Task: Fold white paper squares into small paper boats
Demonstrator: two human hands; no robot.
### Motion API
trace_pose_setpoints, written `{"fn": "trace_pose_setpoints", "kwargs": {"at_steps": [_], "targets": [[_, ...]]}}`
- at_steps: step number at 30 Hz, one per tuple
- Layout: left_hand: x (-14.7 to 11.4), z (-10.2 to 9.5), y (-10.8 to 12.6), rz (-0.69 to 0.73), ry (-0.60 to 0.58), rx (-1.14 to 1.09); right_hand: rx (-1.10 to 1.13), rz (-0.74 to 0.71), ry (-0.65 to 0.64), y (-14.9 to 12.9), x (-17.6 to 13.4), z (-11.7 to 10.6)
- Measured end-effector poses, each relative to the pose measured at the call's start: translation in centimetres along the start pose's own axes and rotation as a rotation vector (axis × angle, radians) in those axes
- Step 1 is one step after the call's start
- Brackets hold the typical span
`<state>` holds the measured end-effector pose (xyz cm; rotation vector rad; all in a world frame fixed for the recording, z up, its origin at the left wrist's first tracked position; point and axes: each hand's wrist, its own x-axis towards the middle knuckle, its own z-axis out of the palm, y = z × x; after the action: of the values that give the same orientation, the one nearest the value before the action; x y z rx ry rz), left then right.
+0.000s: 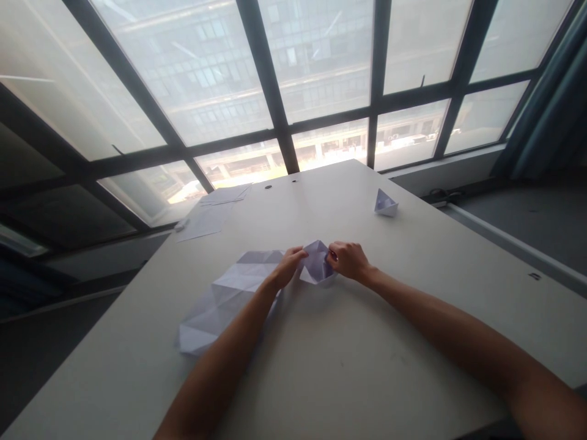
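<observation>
The left hand (288, 266) pinches one side of a folded white paper (315, 264); the right hand (347, 259) pinches the other. A creased sheet (233, 290) lies on the table (358, 360).

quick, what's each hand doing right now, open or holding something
Left hand: closed, holding the left side of the folded paper.
Right hand: closed, fingers curled on the same paper's right side.
</observation>
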<state>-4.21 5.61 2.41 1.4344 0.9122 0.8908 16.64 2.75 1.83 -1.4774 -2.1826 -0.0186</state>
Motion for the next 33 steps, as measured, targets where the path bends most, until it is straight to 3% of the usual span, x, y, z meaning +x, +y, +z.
{"fn": "trace_pose_setpoints", "kwargs": {"at_steps": [6, 13, 16, 20, 24, 27, 33], "targets": [[0.3, 0.5, -1.6, 0.017, 0.168, -0.024, 0.042, -0.131, 0.192, 0.0, 0.3, -0.3], [-0.3, 1.1, -1.5, 0.06, 0.082, 0.025, 0.164, -0.115, 0.207, 0.1, 0.2, 0.0], [-0.3, 1.2, -1.3, 0.061, 0.114, -0.036, 0.311, -0.091, 0.249, 0.3, 0.4, 0.5], [-0.4, 1.2, -1.0, 0.039, 0.156, -0.087, 0.738, 0.061, 0.366, 0.9, 1.1, 1.2], [-0.6, 1.2, -0.7, 0.012, 0.169, -0.152, 1.139, 0.303, 0.36, 2.2, 1.9, 1.9], [-0.6, 1.2, -0.5, 0.026, 0.225, -0.241, 1.299, 0.462, 0.328, 3.3, 2.2, 2.4], [0.1, 1.0, -1.3, 0.062, 0.28, -0.347, 1.44, 0.541, 0.309, 4.3, 2.3, 2.5]]}}
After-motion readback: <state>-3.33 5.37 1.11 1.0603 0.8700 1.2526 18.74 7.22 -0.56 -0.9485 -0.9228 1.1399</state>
